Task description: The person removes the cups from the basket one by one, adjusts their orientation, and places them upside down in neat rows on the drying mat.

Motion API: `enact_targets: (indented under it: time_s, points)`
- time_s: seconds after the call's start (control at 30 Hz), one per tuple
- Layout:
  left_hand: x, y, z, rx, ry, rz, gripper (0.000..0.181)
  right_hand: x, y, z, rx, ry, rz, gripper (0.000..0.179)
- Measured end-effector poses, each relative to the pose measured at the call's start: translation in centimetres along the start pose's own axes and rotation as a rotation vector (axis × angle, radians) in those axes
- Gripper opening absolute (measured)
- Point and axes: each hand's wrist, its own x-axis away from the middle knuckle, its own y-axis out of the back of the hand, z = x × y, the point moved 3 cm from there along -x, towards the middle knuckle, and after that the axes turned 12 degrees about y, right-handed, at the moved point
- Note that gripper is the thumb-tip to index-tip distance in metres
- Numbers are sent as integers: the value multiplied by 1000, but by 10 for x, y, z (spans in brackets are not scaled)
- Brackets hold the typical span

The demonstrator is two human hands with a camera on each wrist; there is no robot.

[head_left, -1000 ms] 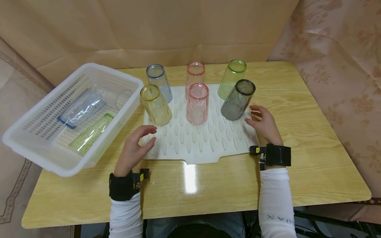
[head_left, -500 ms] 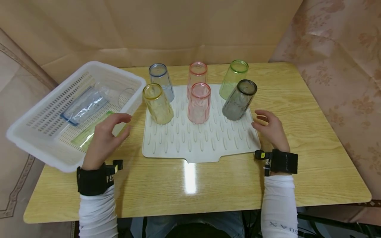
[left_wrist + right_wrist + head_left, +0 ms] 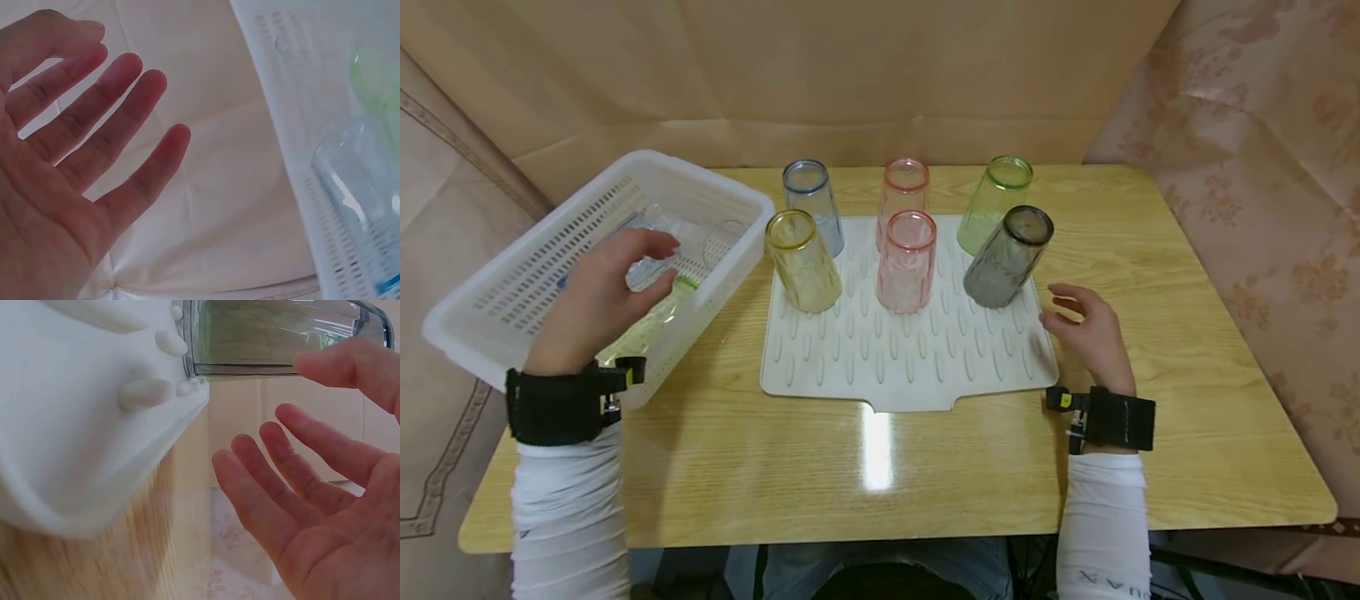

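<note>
On the tabletop [image 3: 970, 467], the plastic basket [image 3: 737, 258] is overhung by the left hand [image 3: 598, 292]; like the right hand's [image 3: 1090, 337], its fingers [image 3: 144, 181] are relaxed, unladen. Reaching is judged in hand; a grip seems called for on the blue-rimmed glass [image 3: 359, 187], half-obscured, perhaps wrapped, inside.

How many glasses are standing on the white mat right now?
6. Back row, left to right: blue glass, rear pink glass, green glass. Front row: yellow glass, front pink glass, grey glass. None seems hidden on the mat.
</note>
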Motion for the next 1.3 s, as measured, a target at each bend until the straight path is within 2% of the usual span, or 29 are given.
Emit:
enact_targets:
  time_s: [0.13, 0.23, 0.43, 0.57, 0.67, 0.93, 1.13, 1.3]
  points:
    - [-7, 13, 5, -3, 11, 7, 35, 1, -1, 0, -12, 7, -22, 44]
    - [-13, 20, 15, -14, 21, -2, 35, 1, -2, 0, -15, 13, -40, 44]
    - [-19, 29, 48, -69, 138, 72, 31, 3, -4, -3, -5, 9, -92, 42]
    - [-20, 32, 68, -64, 189, 111, 28, 3, -5, -5, -8, 13, -134, 40]
    - [-22, 33, 81, -71, 208, 139, 27, 3, -7, -5, -16, 24, -145, 39]
    - [-32, 31, 111, -202, 298, 269, 33, 4, -7, -10, -4, 18, -146, 38]
    - [-33, 26, 136, -228, 351, 352, 42, 4, -7, -13, 1, 3, -154, 39]
    - [-33, 19, 152, -246, 387, 397, 54, 4, -8, -13, -4, 9, -159, 38]
